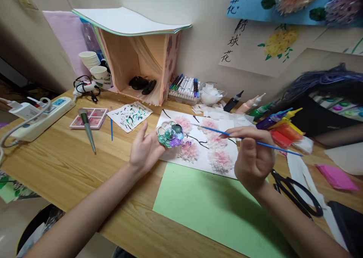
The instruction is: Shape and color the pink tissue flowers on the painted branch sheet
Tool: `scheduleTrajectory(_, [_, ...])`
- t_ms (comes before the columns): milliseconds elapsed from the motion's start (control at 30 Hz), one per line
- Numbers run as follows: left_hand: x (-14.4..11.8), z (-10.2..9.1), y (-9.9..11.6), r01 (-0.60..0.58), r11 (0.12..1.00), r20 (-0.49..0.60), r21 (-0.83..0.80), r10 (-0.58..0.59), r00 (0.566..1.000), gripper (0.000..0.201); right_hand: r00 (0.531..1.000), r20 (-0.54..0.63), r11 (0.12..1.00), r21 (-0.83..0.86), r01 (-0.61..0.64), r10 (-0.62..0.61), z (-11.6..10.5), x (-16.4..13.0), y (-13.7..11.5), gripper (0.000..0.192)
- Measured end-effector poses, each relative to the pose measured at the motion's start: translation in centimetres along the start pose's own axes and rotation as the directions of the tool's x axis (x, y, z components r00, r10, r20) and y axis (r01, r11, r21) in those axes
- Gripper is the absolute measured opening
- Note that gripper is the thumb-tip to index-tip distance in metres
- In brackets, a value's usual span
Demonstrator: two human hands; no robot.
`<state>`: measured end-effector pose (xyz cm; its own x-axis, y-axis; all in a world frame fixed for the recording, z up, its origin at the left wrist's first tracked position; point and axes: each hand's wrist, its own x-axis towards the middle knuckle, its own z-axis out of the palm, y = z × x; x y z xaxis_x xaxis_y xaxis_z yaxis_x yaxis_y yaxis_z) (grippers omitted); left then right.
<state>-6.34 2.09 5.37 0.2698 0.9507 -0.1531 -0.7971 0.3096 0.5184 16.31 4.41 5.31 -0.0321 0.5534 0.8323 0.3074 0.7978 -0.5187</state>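
A small flower-shaped paint palette (170, 134), smeared with green, purple and white, rests on the fingers of my left hand (146, 149). That hand is palm up with the thumb apart, and most of its fingertips are hidden beneath the palette. My right hand (253, 159) is closed around a thin blue paintbrush (227, 133), its tip pointing left over the white paper. On this white sheet (202, 167) are several fluffy pink flowers (221, 160) and black painted branches (198, 141). Under its near edge lies a green sheet (204, 201).
Black scissors (295, 193) lie right of my right hand. Paint bottles (272, 118), markers (184, 87) and a bowl of paper pieces (211, 93) stand behind the sheet. A makeup brush (87, 129), paint-dabbed paper (130, 115) and power strip (47, 118) are at left.
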Motion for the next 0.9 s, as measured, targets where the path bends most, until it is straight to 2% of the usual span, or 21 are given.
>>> scheduleTrajectory(33, [0.1, -0.2, 0.3, -0.017, 1.000, -0.013, 0.024, 0.017, 1.000, 0.071, 0.998, -0.064, 1.000, -0.024, -0.015, 0.013, 0.0, -0.3, 0.5, 0.020])
scheduleTrajectory(100, [0.3, -0.4, 0.8, -0.050, 0.997, -0.034, 0.065, 0.052, 0.998, 0.072, 0.995, -0.092, 0.996, -0.083, -0.033, 0.025, 0.0, -1.2, 1.4, 0.021])
scheduleTrajectory(233, [0.7, -0.6, 1.5, -0.096, 0.994, -0.087, 0.061, 0.101, 0.991, 0.072, 0.998, 0.054, 0.993, -0.109, 0.043, -0.038, 0.1, -3.6, 2.6, 0.018])
scheduleTrajectory(367, [0.8, -0.6, 1.7, -0.090, 0.995, -0.098, 0.042, 0.094, 0.991, 0.071, 0.975, 0.173, 0.976, -0.144, 0.165, -0.139, -0.1, -5.2, 2.9, 0.015])
scheduleTrajectory(600, [0.8, -0.7, 1.8, -0.067, 0.997, -0.094, 0.035, 0.070, 0.993, 0.069, 0.931, 0.312, 0.918, -0.280, 0.279, -0.188, -0.2, -5.1, 2.2, 0.019])
scheduleTrajectory(900, [0.7, -0.8, 1.7, -0.065, 0.997, -0.071, 0.040, 0.068, 0.995, 0.070, 0.918, 0.349, 0.912, -0.285, 0.295, -0.188, 0.3, -4.7, 1.7, 0.019])
